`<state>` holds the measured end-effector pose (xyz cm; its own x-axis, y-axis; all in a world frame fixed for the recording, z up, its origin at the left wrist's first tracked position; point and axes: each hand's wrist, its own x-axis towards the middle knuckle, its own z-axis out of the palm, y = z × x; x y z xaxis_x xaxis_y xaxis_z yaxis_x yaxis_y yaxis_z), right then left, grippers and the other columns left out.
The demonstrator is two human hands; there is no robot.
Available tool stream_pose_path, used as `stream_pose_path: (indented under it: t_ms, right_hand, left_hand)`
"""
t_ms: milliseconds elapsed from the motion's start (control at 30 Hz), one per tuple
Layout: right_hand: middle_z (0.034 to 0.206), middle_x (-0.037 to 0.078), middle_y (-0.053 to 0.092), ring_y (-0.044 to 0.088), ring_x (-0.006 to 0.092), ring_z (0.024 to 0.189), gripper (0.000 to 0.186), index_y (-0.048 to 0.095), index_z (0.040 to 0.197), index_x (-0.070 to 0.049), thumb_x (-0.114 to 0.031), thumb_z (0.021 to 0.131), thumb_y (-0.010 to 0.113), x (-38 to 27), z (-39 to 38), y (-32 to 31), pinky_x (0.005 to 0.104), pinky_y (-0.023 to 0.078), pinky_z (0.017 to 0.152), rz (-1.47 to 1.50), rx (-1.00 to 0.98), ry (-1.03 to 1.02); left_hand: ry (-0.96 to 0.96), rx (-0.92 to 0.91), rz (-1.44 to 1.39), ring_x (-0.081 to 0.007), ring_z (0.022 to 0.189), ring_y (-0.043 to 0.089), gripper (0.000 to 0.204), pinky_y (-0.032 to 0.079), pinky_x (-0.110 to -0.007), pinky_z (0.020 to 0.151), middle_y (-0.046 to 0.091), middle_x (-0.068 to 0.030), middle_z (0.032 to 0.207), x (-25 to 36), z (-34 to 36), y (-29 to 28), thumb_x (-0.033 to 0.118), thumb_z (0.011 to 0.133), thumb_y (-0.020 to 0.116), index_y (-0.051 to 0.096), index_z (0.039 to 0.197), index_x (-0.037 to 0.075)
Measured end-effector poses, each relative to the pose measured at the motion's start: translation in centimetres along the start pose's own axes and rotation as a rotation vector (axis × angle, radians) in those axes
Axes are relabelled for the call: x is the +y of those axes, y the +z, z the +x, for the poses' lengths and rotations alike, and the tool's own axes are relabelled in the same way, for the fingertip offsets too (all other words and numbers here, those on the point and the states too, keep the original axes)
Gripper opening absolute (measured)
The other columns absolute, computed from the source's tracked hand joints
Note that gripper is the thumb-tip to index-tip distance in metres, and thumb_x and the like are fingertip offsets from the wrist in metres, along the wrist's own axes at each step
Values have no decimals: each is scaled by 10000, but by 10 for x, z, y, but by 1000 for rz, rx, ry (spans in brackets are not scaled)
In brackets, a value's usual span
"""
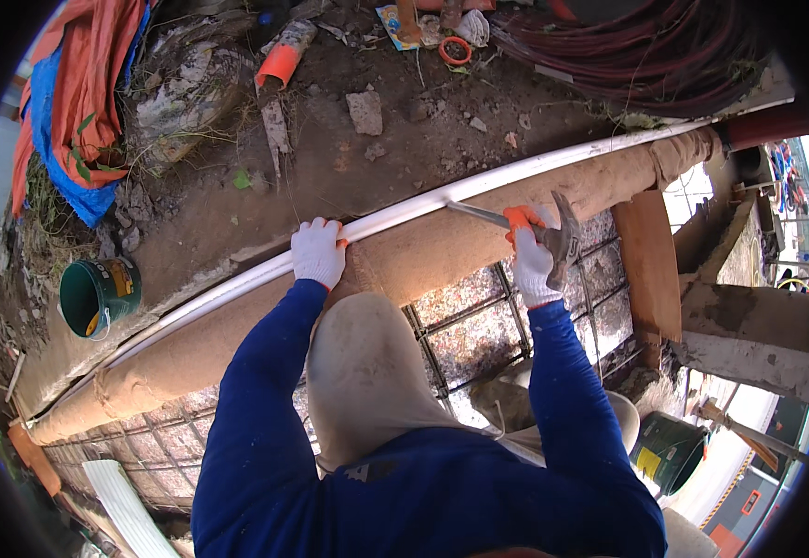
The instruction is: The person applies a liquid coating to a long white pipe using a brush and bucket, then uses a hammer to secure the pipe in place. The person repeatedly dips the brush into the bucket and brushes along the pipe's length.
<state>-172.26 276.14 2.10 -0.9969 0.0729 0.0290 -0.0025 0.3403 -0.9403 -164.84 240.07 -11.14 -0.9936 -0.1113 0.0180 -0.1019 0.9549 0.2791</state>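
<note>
A long white pipe (395,214) runs diagonally along a tan cloth-wrapped beam (460,237). My left hand (319,253), in a white glove with orange on the fingers, is closed over the pipe, its fingertips at the far side. In my right hand (535,259), gloved the same way, is a claw hammer (567,237), gripped close to its head. The grey shaft points left from the fist, and its end meets the pipe or lies just over it. The underside of my left hand's grip is hidden.
Steel mesh (470,325) lies below the beam, beside my knee (367,372). A green bucket (98,293) stands at left, another bucket (669,451) at lower right. Dark red hoses (628,60) coil at the far right. A brown board (646,265) stands right of the hammer.
</note>
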Motion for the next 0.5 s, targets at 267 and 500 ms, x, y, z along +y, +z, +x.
stream_pose_path:
  t_ms: [267, 500]
  right_hand:
    - [891, 22, 599, 601, 106, 804, 104, 717, 1004, 0, -102, 991, 729, -33, -18, 1, 248, 500, 763, 82, 134, -54]
    - [896, 1, 588, 573, 80, 845, 111, 635, 1013, 15, -27, 979, 732, 18, -5, -6, 270, 469, 726, 135, 8, 168]
  left_hand:
    - [-34, -1, 40, -325, 1060, 655, 307, 508, -482, 884, 689, -79, 1082, -3, 5, -7, 259, 859, 847, 766, 1134, 147]
    - [-43, -67, 89, -324, 1081, 658, 328, 516, -484, 900, 692, -78, 1103, 6, 7, -2, 246, 849, 850, 757, 1150, 153]
